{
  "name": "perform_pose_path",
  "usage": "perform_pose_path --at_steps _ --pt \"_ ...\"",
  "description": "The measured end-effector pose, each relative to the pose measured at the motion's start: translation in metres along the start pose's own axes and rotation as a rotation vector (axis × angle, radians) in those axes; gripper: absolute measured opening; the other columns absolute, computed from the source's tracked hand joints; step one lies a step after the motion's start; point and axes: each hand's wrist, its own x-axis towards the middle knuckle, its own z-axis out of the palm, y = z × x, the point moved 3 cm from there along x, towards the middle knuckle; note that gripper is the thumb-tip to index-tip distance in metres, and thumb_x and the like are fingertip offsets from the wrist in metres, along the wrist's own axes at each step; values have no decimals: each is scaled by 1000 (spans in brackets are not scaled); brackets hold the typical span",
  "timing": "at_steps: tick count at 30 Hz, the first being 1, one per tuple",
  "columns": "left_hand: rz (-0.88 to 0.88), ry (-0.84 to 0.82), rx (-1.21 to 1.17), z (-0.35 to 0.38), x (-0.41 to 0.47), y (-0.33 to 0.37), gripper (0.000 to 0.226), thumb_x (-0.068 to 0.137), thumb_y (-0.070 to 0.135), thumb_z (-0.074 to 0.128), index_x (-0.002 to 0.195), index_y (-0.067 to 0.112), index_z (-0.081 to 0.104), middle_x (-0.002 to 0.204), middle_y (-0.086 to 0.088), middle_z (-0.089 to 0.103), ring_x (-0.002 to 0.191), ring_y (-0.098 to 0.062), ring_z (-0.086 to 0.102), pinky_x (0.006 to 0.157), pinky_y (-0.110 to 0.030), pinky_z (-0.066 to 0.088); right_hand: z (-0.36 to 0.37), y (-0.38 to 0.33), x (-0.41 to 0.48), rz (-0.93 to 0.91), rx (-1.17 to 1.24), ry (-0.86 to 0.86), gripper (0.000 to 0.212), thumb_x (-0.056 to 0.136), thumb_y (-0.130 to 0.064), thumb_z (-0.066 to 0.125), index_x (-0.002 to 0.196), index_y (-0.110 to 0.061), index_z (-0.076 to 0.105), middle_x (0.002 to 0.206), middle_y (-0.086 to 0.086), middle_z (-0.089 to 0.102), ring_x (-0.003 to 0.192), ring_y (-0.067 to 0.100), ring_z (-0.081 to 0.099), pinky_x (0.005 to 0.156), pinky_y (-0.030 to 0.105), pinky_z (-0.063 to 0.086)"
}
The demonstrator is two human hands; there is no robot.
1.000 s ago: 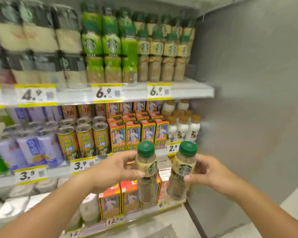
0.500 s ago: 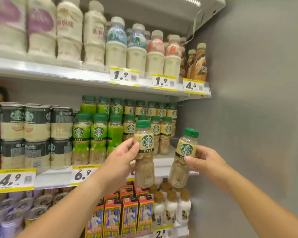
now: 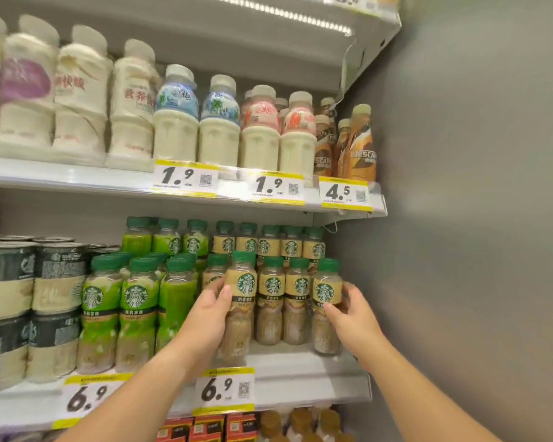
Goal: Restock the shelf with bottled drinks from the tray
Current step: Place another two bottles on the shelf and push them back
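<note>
Grey refrigerator wall (image 3: 460, 218) fills the right of the frame; white shelving runs from it to the left edge.

Middle shelf (image 3: 300, 371), centre of frame: rows of green-capped bottles. Tan-labelled coffee bottles (image 3: 284, 291) stand at the right end, holding brown liquid; green-labelled bottles (image 3: 138, 311) stand left of them, green above and pale brown below. Dark-banded cans (image 3: 29, 301), stacked two high, at far left. Yellow-edged price tags (image 3: 224, 390) on the shelf lip read 6.9.

Left hand (image 3: 209, 314) grasps a tan-labelled bottle (image 3: 240, 301) around its middle, upright, at the front of the shelf just left of the tan row. Right hand (image 3: 353, 314) grips another tan-labelled bottle (image 3: 327, 301) from its right side, upright at the row's right end, base at the shelf. Whether either base rests fully on the shelf, cannot tell.

Upper shelf (image 3: 77, 180): white milky bottles (image 3: 176, 122), some blue- or pink-labelled; amber coffee bottles (image 3: 361, 145) at its right end.
</note>
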Motion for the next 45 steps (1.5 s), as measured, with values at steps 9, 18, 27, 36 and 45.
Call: perform_pose_path --at_steps 9,18,27,36,45 --pt "-78 163 -46 -12 21 -35 39 103 44 39 138 29 49 116 8 70 107 -15 67 89 -42 54 15 32 10 7 63 5 41 105 -22 45 144 -36 41 124 -10 63 108 7 59 71 14 42" --pt "-1 217 79 -16 1 -19 36 106 35 35 139 29 47 122 11 63 115 -11 59 104 -42 46 17 37 13 -8 54 13 42 105 -25 44 145 -38 39 114 -21 59 97 -4 54 72 18 42" --pt "-35 185 69 -10 -23 -5 46 97 54 46 135 30 55 130 12 62 119 -3 57 104 -38 44 14 29 11 -2 71 -36 43 105 -21 44 146 -35 38 119 -14 58 105 8 55 89 30 42" --pt "149 307 710 -2 -34 2 72 68 27 90 125 27 47 100 11 67 90 -9 65 72 -24 52 11 23 6 14 -61 -25 66 87 -18 74 144 -30 43 132 3 51 118 24 56 105 49 48" --pt "163 471 920 -8 -35 3 49 72 36 86 99 20 48 76 5 63 70 -22 63 58 -34 52 14 25 15 61 -104 4 43 86 -16 75 124 -21 56 110 -1 66 100 20 60 84 33 49"
